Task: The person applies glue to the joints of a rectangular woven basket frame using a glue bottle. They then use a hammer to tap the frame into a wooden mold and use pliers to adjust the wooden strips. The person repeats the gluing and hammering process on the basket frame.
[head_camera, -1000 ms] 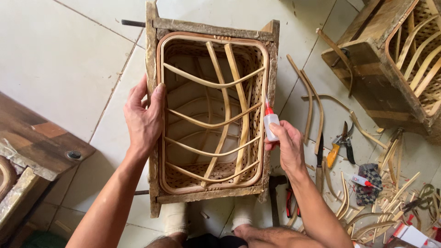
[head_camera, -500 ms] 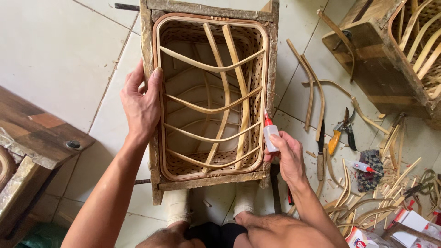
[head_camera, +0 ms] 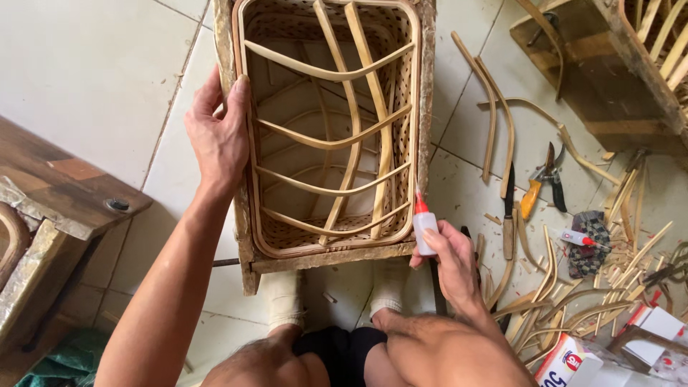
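Rattan basket frame (head_camera: 330,136) sits inside a rough wooden mould (head_camera: 428,86) on the tiled floor (head_camera: 93,64), right in front of the person's feet.

Left hand (head_camera: 218,140) is wrapped over the mould's left edge, thumb on the rim, fingers on the outer wall, bracing it. Right hand (head_camera: 451,261) is closed around a small white glue bottle (head_camera: 424,229), red nozzle up against the frame's lower right corner.

Handling, my read:
- Frame looks light. Bent canes are springy, not rigid; the thin cross ribs would flex or pop at glued joints if pulled.
- Take hold at the thick outer rim or the mould's walls, never the ribs.
- Woven lining looks fragile and snaggy.
- Mould looks the heavier part, with rough wood that grips well, so a two-handed lift by its sides.
- Bottle is soft and squeezable; a light grip avoids excess glue.

Cut cane strips (head_camera: 494,115), a knife (head_camera: 507,215) and orange-handled pruners (head_camera: 541,183) lie on the floor to the right.
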